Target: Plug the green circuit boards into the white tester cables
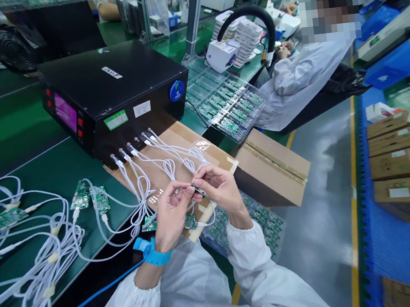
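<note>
My left hand [174, 208], with a blue wrist strap [152, 252] on its wrist, and my right hand [220, 188] meet above the cardboard sheet [181, 136]. Both pinch a small circuit board [201, 192] between thumbs and fingers; most of it is hidden by the fingers. Beneath my hands lie more green boards, one [190, 221] with a white cable attached. White cables [144, 182] run in loops from the side of a black box [110, 85] with a lit purple screen.
Tangled white cables [51, 260] and green boards [81, 196] lie on the left. Clear trays of boards stand behind [229, 102] and by my right sleeve [264, 225]. A carton [272, 166] sits to the right. A person in a white coat [292, 81] works beyond.
</note>
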Motion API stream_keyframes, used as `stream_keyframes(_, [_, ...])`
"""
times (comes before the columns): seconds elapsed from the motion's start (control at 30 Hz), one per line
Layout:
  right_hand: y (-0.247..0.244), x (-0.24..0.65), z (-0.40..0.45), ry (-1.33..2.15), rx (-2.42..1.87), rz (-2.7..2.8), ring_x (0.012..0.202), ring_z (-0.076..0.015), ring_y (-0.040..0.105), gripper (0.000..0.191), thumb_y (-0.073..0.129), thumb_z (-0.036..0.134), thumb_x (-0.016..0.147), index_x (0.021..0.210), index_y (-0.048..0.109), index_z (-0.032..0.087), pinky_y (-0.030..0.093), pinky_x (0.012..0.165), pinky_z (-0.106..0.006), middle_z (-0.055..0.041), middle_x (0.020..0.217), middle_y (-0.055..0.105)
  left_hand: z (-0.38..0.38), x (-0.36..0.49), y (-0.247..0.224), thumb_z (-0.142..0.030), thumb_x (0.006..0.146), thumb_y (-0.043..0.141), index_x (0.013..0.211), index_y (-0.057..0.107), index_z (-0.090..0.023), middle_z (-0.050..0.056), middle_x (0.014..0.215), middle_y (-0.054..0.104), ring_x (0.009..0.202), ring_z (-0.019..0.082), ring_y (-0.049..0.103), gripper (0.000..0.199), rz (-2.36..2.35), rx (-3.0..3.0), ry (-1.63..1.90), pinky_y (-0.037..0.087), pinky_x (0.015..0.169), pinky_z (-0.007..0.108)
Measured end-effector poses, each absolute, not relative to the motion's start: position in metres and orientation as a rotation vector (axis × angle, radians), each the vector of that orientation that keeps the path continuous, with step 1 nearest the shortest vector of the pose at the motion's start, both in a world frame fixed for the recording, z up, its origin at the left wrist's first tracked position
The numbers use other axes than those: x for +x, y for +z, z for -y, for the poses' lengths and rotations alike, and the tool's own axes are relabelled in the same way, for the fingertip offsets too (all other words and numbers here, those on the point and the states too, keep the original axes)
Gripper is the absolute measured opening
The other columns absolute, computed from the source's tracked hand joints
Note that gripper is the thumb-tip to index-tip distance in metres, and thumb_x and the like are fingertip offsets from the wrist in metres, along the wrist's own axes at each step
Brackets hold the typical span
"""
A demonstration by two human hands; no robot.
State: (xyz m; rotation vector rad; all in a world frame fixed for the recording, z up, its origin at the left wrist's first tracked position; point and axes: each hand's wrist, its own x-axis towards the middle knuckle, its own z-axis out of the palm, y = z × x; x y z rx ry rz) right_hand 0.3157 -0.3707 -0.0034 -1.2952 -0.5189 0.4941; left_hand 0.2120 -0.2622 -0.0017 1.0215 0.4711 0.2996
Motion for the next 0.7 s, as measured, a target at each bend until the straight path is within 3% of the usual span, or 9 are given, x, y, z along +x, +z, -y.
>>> stream_keyframes(0.3, [-0.005,0.324,0.374,0.506,-1.37,0.548,0.081,-0.0154,0.071,0.031,0.088,0.048,0.081,0.09,0.073,0.023,0.062,0.078,-0.031,-0.0027,0.09,0.075,0.263,0.218,-0.002,-0.05,0.08,0.086,0.09,0.066,-0.018,0.002,0.074,0.074,0.071,0.013,0.074,0.039,-0.465,1.055,0.302,0.06,0.074,0.023])
stream_keyframes(0.4, [-0.003,0.319,0.384,0.472,-1.403,0.585,0.093,-0.0176,0.074,0.035,0.081,0.047,0.089,0.115,0.074,0.025,0.063,0.087,-0.033,-0.0046,0.1,0.078,0.262,0.221,0.004,-0.049,0.082,0.085,0.095,0.069,-0.017,0.004,0.084,0.077,0.075,0.014,0.075,0.039,-0.465,1.074,0.31,0.06,0.077,0.024])
stream_keyframes(0.47, [-0.004,0.31,0.395,0.414,-1.458,0.636,0.105,-0.0197,0.074,0.055,0.083,0.044,0.088,0.138,0.065,0.028,0.062,0.097,-0.038,-0.0063,0.115,0.078,0.262,0.222,0.007,-0.05,0.084,0.083,0.102,0.071,-0.017,0.006,0.09,0.078,0.08,0.016,0.076,0.039,-0.47,1.088,0.295,0.061,0.08,0.026])
stream_keyframes(0.53, [-0.006,0.301,0.406,0.298,-1.593,0.674,0.109,-0.0204,0.073,0.069,0.085,0.038,0.087,0.149,0.056,0.03,0.061,0.102,-0.04,-0.006,0.122,0.077,0.262,0.22,0.009,-0.053,0.087,0.079,0.109,0.071,-0.018,0.007,0.092,0.078,0.084,0.017,0.076,0.042,-0.483,1.089,0.263,0.062,0.083,0.028])
stream_keyframes(0.6, [-0.011,0.292,0.414,0.149,-1.771,0.706,0.101,-0.0193,0.074,0.059,0.083,0.03,0.09,0.144,0.06,0.03,0.061,0.098,-0.039,-0.0044,0.115,0.078,0.262,0.216,0.01,-0.054,0.089,0.076,0.115,0.071,-0.018,0.008,0.095,0.078,0.087,0.017,0.076,0.045,-0.486,1.088,0.231,0.062,0.088,0.031])
stream_keyframes(0.7, [-0.014,0.288,0.422,-0.136,-1.948,0.855,0.093,-0.019,0.074,0.027,0.073,0.019,0.096,0.122,0.071,0.027,0.061,0.088,-0.036,-0.0045,0.104,0.078,0.259,0.209,0.011,-0.054,0.089,0.075,0.119,0.071,-0.018,0.008,0.098,0.076,0.083,0.017,0.073,0.047,-0.476,1.148,0.228,0.063,0.085,0.031])
